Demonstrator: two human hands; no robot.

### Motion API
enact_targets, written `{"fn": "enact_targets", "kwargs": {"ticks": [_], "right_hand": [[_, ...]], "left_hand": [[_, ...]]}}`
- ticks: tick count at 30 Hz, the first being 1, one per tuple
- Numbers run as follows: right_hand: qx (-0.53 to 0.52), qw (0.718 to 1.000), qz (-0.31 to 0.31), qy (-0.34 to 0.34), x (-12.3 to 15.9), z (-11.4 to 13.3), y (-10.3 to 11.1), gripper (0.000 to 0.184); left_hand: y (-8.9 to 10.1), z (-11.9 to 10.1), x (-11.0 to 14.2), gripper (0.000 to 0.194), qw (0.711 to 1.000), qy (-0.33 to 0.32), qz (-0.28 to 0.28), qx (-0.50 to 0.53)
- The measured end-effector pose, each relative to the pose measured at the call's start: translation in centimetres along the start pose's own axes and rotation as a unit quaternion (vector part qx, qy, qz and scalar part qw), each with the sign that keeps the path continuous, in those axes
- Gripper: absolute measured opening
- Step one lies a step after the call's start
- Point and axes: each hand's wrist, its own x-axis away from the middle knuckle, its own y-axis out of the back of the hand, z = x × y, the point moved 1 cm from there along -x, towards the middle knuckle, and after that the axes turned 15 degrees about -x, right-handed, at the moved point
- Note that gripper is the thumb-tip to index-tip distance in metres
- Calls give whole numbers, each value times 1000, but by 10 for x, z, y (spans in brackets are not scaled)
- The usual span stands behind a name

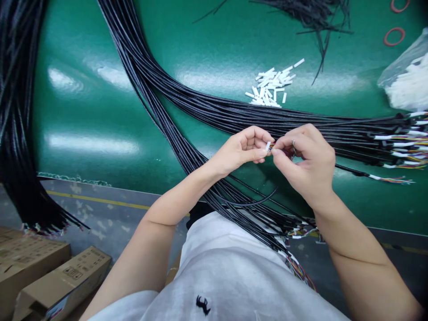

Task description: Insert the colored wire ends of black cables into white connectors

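In the head view my left hand (243, 150) is closed, thumb and fingertips pinching a small white connector (268, 146). Thin coloured wires (272, 145) run from it toward my right hand (309, 158), whose thumb and forefinger pinch at the wires close beside the connector. The fingers partly hide where wires and connector meet. Both hands are held just in front of a thick bundle of black cables (214, 111). A second bundle of black cables (180, 147) passes under my left forearm toward my lap, its coloured wire ends (301, 272) hanging over the table edge.
A pile of small white pieces (270, 84) lies on the green table (83, 111). Behind are thin black strips (310, 13), a red ring (394, 36) and a clear bag (408, 82) of white parts. More black cables (16, 111) hang at left above cardboard boxes (63, 281).
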Motion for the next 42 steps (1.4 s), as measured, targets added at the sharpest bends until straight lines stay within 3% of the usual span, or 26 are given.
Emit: {"fn": "enact_targets", "kwargs": {"ticks": [7, 18, 25, 31, 36, 42], "right_hand": [[24, 1000, -1, -4, 0, 1, -1, 16], [74, 997, 17, 2, 4, -4, -1, 13], [13, 1000, 17, -23, 2, -12, 2, 12], [-42, 997, 15, -63, 3, -16, 1, 8], [-18, 999, 29, -17, 2, -15, -1, 13], [83, 993, 50, 61, 5, -21, -4, 17]], "left_hand": [[-1, -1, 0, 53, 1000, 13, -4, -15], [0, -4, 2, 47, 998, -24, -8, -54], [0, -3, 0, 37, 989, -64, -84, -99], [-2, 0, -1, 43, 984, -73, -104, -126], [-5, 2, -1, 33, 981, -81, -118, -129], [0, 0, -2, 37, 995, -23, -65, -75]]}}
